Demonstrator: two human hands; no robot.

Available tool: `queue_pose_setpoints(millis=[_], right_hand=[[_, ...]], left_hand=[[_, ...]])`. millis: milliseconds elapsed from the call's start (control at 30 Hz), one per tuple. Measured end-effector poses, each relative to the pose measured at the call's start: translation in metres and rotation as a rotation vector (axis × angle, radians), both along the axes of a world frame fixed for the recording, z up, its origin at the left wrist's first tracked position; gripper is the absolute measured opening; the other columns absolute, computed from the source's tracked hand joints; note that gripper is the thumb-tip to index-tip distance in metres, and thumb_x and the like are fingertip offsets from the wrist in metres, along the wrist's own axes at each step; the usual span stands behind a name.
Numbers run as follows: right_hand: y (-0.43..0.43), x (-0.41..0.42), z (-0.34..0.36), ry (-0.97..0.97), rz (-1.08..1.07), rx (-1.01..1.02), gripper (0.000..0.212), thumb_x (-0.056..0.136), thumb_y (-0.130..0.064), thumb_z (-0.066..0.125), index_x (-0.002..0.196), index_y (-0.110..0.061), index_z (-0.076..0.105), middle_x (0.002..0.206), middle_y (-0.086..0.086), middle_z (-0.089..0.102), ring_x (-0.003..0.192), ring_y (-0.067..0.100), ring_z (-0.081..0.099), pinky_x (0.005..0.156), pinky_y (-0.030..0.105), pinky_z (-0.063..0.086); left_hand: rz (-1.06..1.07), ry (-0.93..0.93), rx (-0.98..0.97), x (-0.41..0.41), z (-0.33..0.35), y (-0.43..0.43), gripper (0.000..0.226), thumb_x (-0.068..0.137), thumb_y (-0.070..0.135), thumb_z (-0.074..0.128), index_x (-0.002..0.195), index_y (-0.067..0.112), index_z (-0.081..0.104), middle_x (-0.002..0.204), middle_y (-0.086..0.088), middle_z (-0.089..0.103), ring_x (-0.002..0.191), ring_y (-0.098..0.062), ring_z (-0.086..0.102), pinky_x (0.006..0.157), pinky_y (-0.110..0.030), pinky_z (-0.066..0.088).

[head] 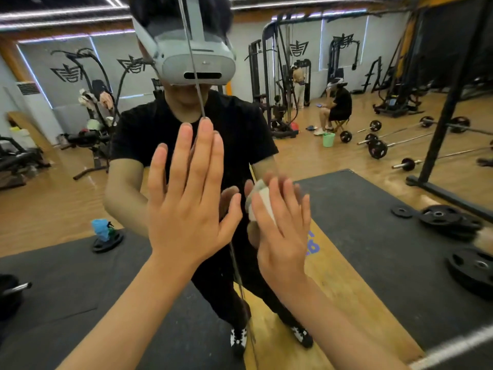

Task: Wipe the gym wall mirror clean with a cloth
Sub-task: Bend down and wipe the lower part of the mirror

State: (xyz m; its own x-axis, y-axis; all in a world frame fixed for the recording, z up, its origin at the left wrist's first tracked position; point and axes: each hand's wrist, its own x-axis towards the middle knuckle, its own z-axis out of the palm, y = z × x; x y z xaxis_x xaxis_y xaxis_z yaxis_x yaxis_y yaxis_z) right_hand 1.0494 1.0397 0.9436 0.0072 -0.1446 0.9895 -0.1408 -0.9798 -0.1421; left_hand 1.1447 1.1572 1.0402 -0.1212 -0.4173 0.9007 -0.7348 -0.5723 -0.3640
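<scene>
Two hands on the mirror (373, 145). Left hand (186, 201) flat against it, fingers straight. Right hand (280, 231), fingers also straight, presses the white cloth (262, 197) to the mirror just beside the left.

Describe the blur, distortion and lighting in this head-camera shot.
Head view: the right hand and cloth are smeared by motion blur, while the left hand on the mirror is sharp; wide-angle distortion bends the ceiling light strips; lighting is even.

wooden floor (306, 161), black mats (373, 222), barbells (377, 148)
</scene>
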Motion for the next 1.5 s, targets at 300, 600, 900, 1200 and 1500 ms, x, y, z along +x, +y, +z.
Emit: queue_pose_setpoints(millis=[300,600,900,1200,1500], right_hand=[[-0.024,-0.027,0.036,0.093,-0.072,0.053,0.042,0.112,-0.013,0.039,0.154,-0.013,0.040,0.164,0.018,0.028,0.156,0.029,0.011,0.129,0.051,0.004],[-0.007,-0.010,-0.054,0.081,0.090,0.057,0.041,0.113,-0.006,0.037,0.152,-0.013,0.041,0.163,0.013,0.035,0.158,0.027,0.017,0.128,0.051,0.014],[-0.019,-0.026,-0.055,0.192,0.102,-0.025,0.047,0.105,-0.001,0.054,0.151,-0.008,0.045,0.161,0.016,0.038,0.153,0.036,0.031,0.127,0.055,0.015],[0.025,0.002,-0.130,0.140,0.000,0.108,0.059,0.104,0.002,0.054,0.159,-0.013,0.036,0.166,0.008,0.033,0.155,0.030,0.027,0.127,0.050,0.020],[0.015,0.005,0.003,-0.087,-0.010,0.149,0.046,0.105,-0.005,0.055,0.150,-0.010,0.049,0.156,0.011,0.047,0.150,0.035,0.035,0.126,0.051,0.013]], left_hand=[[0.025,-0.012,-0.012,-0.001,0.000,0.000,0.081,0.100,0.043,0.055,0.163,-0.001,0.030,0.170,-0.019,0.021,0.157,-0.039,0.021,0.132,-0.051,0.008],[0.091,-0.044,0.151,-0.010,0.003,0.014,0.084,0.100,0.045,0.061,0.162,-0.004,0.031,0.166,-0.030,0.027,0.154,-0.047,0.022,0.131,-0.049,0.001],[0.079,-0.160,0.475,-0.008,-0.010,0.034,0.071,0.112,0.042,0.045,0.168,0.006,0.019,0.172,-0.018,0.009,0.160,-0.040,0.014,0.132,-0.048,0.004],[0.023,-0.218,0.601,0.009,0.000,0.040,0.072,0.114,0.044,0.039,0.168,0.005,0.012,0.174,-0.023,0.008,0.161,-0.039,0.005,0.132,-0.052,0.007],[-0.013,-0.328,0.536,0.019,-0.007,0.033,0.072,0.110,0.040,0.037,0.166,-0.001,0.018,0.170,-0.027,0.017,0.159,-0.042,0.016,0.131,-0.054,0.014]])
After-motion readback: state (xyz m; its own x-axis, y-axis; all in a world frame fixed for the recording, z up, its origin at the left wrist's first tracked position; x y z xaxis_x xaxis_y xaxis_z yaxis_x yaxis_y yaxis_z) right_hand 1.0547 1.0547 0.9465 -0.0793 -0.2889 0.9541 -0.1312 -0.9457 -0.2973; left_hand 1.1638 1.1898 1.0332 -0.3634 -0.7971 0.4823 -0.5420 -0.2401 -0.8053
